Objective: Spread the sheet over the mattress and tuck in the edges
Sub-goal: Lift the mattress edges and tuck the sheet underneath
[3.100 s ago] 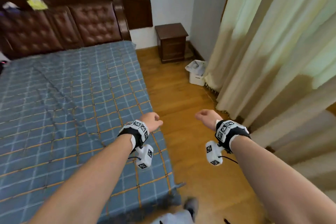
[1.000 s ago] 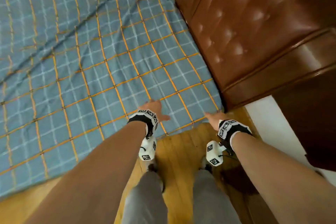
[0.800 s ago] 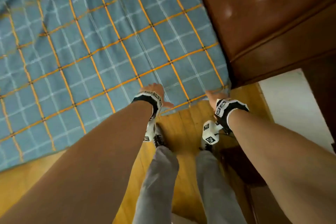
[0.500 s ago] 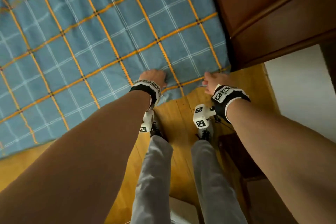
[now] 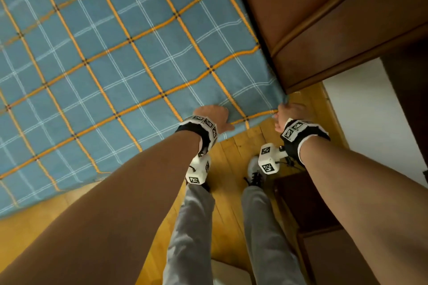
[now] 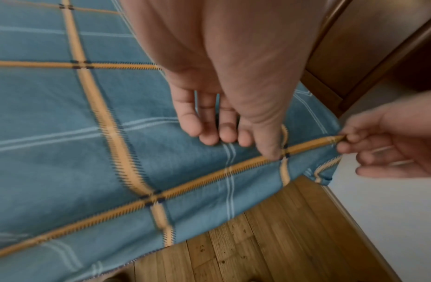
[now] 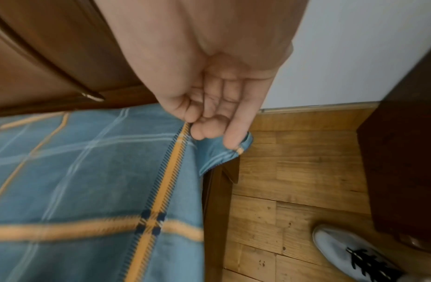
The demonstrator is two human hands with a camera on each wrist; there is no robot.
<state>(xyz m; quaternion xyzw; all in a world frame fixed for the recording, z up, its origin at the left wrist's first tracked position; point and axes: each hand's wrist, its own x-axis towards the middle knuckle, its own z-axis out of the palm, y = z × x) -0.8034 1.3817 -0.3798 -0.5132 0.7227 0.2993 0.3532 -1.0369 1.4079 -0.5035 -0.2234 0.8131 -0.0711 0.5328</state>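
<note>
Sheet [image 5: 143,58] on bed by headboard [image 5: 335,18], wood floor [image 5: 234,159]; left hand [image 6: 224,114] flat, right hand [image 7: 217,112] pinching corner

Position: you've walked from beside the bed to its head corner, bent over the sheet [image 5: 129,58] by the headboard [image 5: 324,18].
Left hand [image 5: 214,116]: it's dropped from mid-air onto the edge, fingertips [image 6: 209,137] pressing the cloth.
Right hand [image 5: 289,114]: it's gone from hanging free to pinching the corner on the orange stripe [image 7: 178,145].
Corner: now lifted off the frame, flap loose.
</note>
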